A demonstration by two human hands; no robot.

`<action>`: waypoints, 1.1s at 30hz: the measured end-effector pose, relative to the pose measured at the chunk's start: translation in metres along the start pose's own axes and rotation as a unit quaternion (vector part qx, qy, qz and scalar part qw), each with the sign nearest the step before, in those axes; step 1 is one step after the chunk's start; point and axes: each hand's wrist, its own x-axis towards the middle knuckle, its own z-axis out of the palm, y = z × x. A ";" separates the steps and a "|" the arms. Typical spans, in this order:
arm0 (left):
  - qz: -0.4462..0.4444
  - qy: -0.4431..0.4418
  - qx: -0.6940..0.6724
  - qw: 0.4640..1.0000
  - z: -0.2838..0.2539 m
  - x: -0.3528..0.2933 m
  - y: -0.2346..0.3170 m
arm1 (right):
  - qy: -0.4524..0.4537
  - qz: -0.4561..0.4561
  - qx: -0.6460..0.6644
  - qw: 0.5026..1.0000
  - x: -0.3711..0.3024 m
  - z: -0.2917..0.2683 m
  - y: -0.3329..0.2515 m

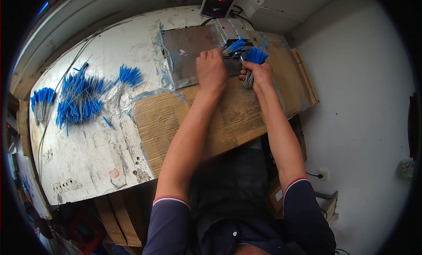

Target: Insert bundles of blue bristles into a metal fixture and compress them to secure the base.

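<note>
My right hand (pixel 258 75) is closed around a bundle of thin wire pieces with blue ends (pixel 256 55). Their blue ends point up and away from me, and the grey wire stems stick out below my fingers. Over the dark metal plate (pixel 181 50), my left hand (pixel 212 70) is curled with its fingers folded in; whatever it may hold is hidden. Right beside its knuckles lies a smaller bunch of the same blue-ended wires (pixel 236 45), in front of a metal box (pixel 229 30). I cannot tell whether the left fingers touch that bunch.
On the white worktop (pixel 96 158) at left lie a large heap of blue-ended wires (pixel 79 97) and smaller bunches on either side. Cardboard (pixel 171 123) covers the near and right parts of the bench. A red-digit display (pixel 219 3) stands at the back; a white wall (pixel 356 79) rises at right.
</note>
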 end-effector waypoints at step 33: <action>-0.035 -0.039 0.042 0.998 -0.001 -0.004 0.003 | 0.008 0.026 -0.015 1.000 -0.014 0.006 -0.010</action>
